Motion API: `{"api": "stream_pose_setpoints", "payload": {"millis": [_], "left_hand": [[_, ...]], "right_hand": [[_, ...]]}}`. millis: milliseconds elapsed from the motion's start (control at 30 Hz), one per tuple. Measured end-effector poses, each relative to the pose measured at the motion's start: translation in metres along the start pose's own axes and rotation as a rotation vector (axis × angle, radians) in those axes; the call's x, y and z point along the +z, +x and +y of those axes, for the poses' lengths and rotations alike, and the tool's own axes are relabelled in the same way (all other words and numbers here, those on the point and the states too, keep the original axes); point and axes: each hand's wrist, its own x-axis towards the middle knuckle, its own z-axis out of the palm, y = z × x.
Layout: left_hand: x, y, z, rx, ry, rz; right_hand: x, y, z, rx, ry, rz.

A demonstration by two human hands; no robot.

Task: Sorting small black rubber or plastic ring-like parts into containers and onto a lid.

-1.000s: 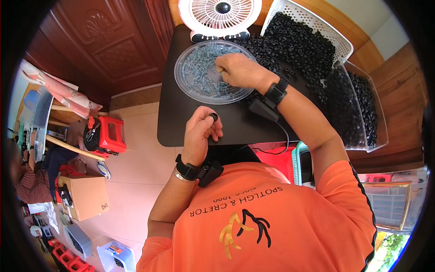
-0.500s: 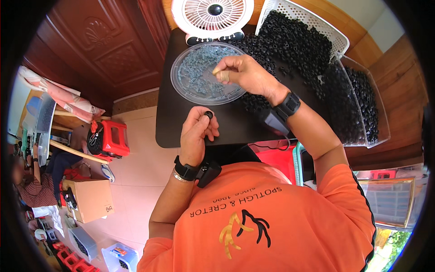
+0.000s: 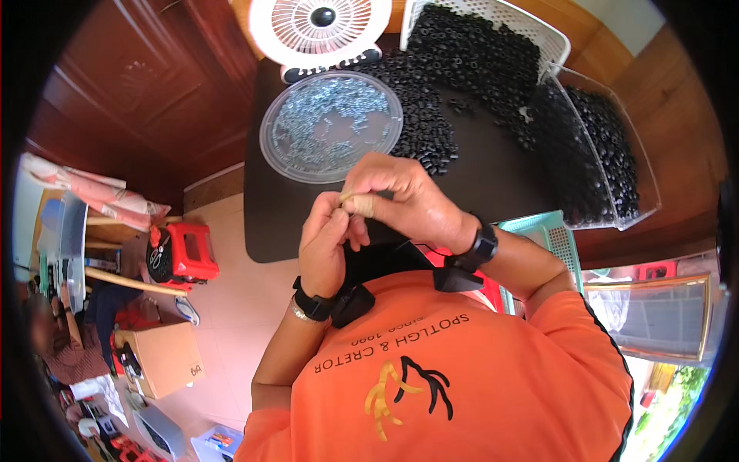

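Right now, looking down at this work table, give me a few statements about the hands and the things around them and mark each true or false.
1. Both hands, left hand and right hand, meet over the black table. True.
2. The round clear tray is empty. False: it holds small pale pieces.
3. A white fan stands beyond the tray. True.
4. The black rings are stacked in neat rows. False: they lie in loose heaps.
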Motion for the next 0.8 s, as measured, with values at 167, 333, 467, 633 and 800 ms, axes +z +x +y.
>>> {"api": "stream_pose_setpoints", "payload": {"millis": [167,333,467,633,800], "left_hand": [[0.007,0.003,-0.001,-0.038,-0.093,0.062],[0.014,0.009,0.003,0.011,-0.071,0.029],[0.012,0.012,0.005,0.048,-0.05,0.061],[0.009,0.014,-0.002,-0.009,-0.031,0.075],[0.007,0.016,-0.007,-0.053,-0.059,0.061]], "right_hand": [[0.001,-0.011,0.004,-0.411,-0.821,0.18],[-0.029,-0.025,-0.011,-0.431,-1.07,0.171],[-0.085,-0.033,-0.013,-0.237,-1.224,0.399],[-0.168,-0.035,-0.004,0.185,-1.361,0.565],[-0.197,-0.019,0.014,0.417,-1.442,0.482]]}}
